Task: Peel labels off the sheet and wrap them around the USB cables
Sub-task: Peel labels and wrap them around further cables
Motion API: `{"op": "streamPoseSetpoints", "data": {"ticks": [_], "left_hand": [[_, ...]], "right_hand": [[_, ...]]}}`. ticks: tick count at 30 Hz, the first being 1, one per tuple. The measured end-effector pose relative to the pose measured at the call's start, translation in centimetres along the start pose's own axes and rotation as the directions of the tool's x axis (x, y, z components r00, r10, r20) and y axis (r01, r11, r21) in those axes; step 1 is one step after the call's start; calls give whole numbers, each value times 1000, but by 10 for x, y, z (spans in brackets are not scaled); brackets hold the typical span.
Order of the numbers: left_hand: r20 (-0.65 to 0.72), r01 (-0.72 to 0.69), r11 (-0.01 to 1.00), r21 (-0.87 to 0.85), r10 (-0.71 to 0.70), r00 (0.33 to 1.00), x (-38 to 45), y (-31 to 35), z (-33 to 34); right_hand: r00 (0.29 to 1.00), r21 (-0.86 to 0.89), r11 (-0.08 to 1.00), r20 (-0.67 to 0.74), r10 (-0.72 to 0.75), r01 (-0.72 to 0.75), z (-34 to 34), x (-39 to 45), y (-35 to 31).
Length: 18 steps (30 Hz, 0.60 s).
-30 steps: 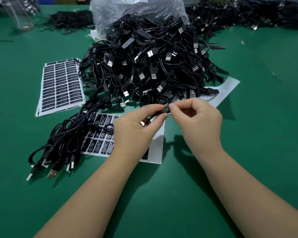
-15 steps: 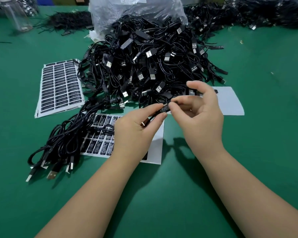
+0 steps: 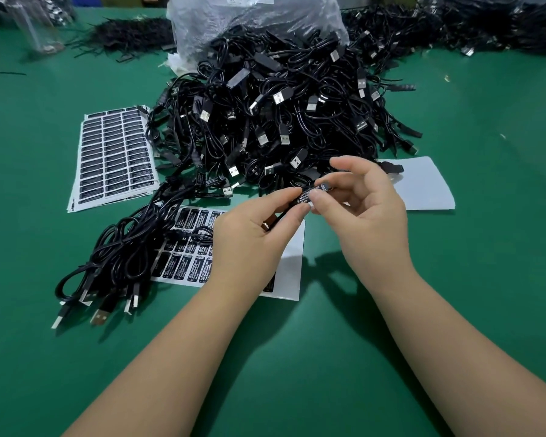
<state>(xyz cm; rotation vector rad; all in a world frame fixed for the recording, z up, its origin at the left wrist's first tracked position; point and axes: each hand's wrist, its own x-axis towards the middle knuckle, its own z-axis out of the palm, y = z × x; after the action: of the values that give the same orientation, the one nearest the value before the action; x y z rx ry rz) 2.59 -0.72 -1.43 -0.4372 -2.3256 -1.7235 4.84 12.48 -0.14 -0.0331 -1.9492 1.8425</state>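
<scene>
My left hand and my right hand meet above the table's middle, both pinching one black USB cable with a black label wrapped on it. The cable's gold plug end pokes out under my left fingers. Beneath my left hand lies a partly used label sheet. A full label sheet lies at the left. A big heap of black USB cables fills the middle behind my hands.
A smaller bundle of cables lies at the left front, plugs toward me. An empty white backing sheet sits right of the heap. A clear plastic bag stands behind the heap, with more cable piles at the back right.
My right hand's index finger lifted and its fingers spread while thumb and middle finger keep working the label. The left hand has hardly moved.
</scene>
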Motion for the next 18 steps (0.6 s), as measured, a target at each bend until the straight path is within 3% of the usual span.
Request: {"op": "streamPoseSetpoints", "data": {"ticks": [7, 18], "left_hand": [[13, -12, 1000, -18, 13, 1000, 1, 0, -1], [63, 47, 999, 6, -47, 997, 1, 0, -2]], "right_hand": [[998, 193, 979, 31, 57, -62, -3, 5, 1], [983, 331, 926, 33, 180, -181, -7, 10, 6]]}}
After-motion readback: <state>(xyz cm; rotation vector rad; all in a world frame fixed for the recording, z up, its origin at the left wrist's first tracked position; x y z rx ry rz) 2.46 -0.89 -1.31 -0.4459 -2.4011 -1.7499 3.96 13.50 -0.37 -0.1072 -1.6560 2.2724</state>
